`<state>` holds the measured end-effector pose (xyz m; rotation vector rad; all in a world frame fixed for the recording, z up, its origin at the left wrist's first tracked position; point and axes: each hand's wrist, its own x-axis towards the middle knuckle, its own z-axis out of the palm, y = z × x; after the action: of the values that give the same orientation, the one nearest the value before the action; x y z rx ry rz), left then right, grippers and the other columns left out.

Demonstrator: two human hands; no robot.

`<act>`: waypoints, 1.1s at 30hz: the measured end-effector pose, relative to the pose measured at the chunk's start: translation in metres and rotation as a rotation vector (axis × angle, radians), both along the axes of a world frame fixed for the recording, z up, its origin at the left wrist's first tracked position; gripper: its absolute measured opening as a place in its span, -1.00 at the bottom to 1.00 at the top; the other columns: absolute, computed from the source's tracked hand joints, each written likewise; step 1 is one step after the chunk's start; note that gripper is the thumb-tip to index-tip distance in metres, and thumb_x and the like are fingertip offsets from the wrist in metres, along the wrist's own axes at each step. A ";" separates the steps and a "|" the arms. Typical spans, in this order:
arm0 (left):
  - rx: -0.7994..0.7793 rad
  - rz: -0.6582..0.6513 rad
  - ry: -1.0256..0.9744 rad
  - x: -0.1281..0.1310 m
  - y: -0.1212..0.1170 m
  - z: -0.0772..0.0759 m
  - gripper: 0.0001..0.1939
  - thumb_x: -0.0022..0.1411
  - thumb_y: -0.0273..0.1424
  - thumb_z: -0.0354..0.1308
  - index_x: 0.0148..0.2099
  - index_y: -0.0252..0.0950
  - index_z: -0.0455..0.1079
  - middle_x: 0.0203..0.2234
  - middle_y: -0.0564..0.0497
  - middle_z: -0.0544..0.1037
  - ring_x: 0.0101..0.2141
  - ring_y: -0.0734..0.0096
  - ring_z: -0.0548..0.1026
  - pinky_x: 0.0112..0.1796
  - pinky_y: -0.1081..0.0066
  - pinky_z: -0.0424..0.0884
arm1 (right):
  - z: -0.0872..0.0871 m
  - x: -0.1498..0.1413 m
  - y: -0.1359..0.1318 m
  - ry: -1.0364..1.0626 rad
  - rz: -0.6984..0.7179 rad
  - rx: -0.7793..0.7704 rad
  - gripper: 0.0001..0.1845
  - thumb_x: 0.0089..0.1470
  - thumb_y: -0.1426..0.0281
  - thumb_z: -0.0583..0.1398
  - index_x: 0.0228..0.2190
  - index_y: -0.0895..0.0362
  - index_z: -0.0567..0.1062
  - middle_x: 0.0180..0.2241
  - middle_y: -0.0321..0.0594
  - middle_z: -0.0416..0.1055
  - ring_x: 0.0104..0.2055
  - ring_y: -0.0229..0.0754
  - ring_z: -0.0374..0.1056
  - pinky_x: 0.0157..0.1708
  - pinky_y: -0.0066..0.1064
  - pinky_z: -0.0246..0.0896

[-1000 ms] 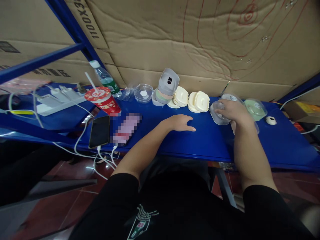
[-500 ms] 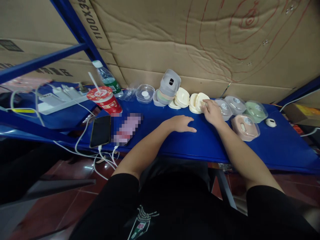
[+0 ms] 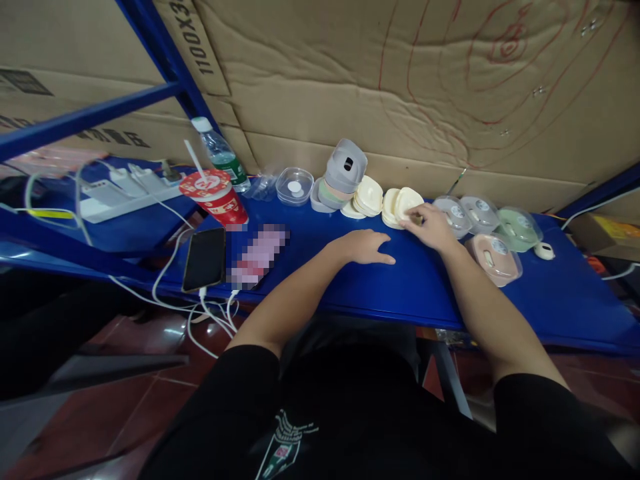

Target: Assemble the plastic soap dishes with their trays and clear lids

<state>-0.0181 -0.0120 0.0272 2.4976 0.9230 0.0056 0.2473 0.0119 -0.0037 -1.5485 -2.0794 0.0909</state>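
My left hand [image 3: 367,248] hovers over or rests on the blue tabletop [image 3: 410,293], fingers stretched and thumb apart, holding nothing. With its fingertips, my right hand [image 3: 431,228] pinches the near right edge of a cream square lid [image 3: 409,201], which leans on a small stack of similar cream pieces [image 3: 391,208]. Another cream stack [image 3: 370,195] stands left of it. Beside that, a grey piece with an oval hole [image 3: 346,167] sits tilted on stacked coloured pieces. Just right of my right hand are a grey box with a clear cover [image 3: 456,217] and a pink one [image 3: 496,259].
Farther right stand another grey box [image 3: 480,213], a green box [image 3: 520,228] and a small white object [image 3: 544,251]. On the left are a clear container [image 3: 295,185], a red cup with straw [image 3: 217,197], a bottle [image 3: 223,160], two phones with cables, and a power strip [image 3: 125,193].
My right hand has left the covered grey box on the right and moved left to the cream lid. My left hand stays in place. The view has shifted slightly.
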 end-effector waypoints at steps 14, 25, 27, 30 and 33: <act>0.319 0.274 -0.367 -0.005 0.009 0.005 -0.14 0.36 0.05 0.25 0.51 -0.30 0.19 0.34 -0.28 0.41 0.27 -0.05 0.44 0.25 0.11 0.37 | 0.039 -0.034 -0.048 0.183 -0.182 0.133 -0.50 0.38 -0.02 -0.05 -0.02 0.03 0.48 -0.15 -0.01 0.53 -0.11 0.09 0.46 -0.05 -0.05 0.37; 0.408 0.036 -0.396 -0.010 0.004 0.009 0.31 0.05 0.00 0.55 0.60 -0.42 -0.05 0.36 -0.37 0.40 0.33 -0.18 0.37 0.33 0.02 0.23 | 0.025 -0.076 -0.048 0.821 0.023 -0.561 -0.62 0.18 -0.07 0.14 -0.24 -0.03 0.32 -0.53 -0.32 0.36 -0.60 -0.12 0.31 -0.57 -0.27 0.25; 0.361 0.033 -0.311 -0.008 0.006 0.005 0.29 0.05 0.00 0.55 0.59 -0.42 0.00 0.36 -0.35 0.41 0.33 -0.18 0.38 0.33 0.03 0.23 | 0.023 -0.073 -0.044 0.771 -0.012 -0.641 -0.70 0.19 0.03 0.16 -0.30 -0.01 0.33 -0.55 -0.29 0.39 -0.64 -0.13 0.30 -0.61 -0.29 0.21; 0.394 0.043 -0.255 -0.008 0.010 0.003 0.09 0.09 0.08 0.49 0.51 -0.29 0.23 0.37 -0.27 0.40 0.34 -0.17 0.35 0.34 -0.02 0.18 | 0.020 -0.066 -0.039 0.548 -0.060 -0.609 -0.64 0.28 0.01 0.10 -0.38 0.01 0.36 -0.51 -0.20 0.49 -0.61 -0.13 0.33 -0.57 -0.28 0.22; 0.524 0.235 -0.313 -0.018 0.017 0.009 -0.27 0.33 0.11 0.28 0.38 -0.17 0.41 0.45 -0.16 0.30 0.37 -0.15 0.25 0.35 -0.08 0.12 | 0.017 -0.060 -0.038 0.203 -0.113 -0.471 -0.53 0.33 -0.05 0.06 -0.40 0.02 0.43 -0.40 -0.11 0.59 -0.37 -0.02 0.51 -0.37 -0.24 0.32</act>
<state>-0.0356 0.0053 0.0367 2.7090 1.1847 0.7834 0.1870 -0.0257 0.0129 -1.8321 -1.8890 0.7097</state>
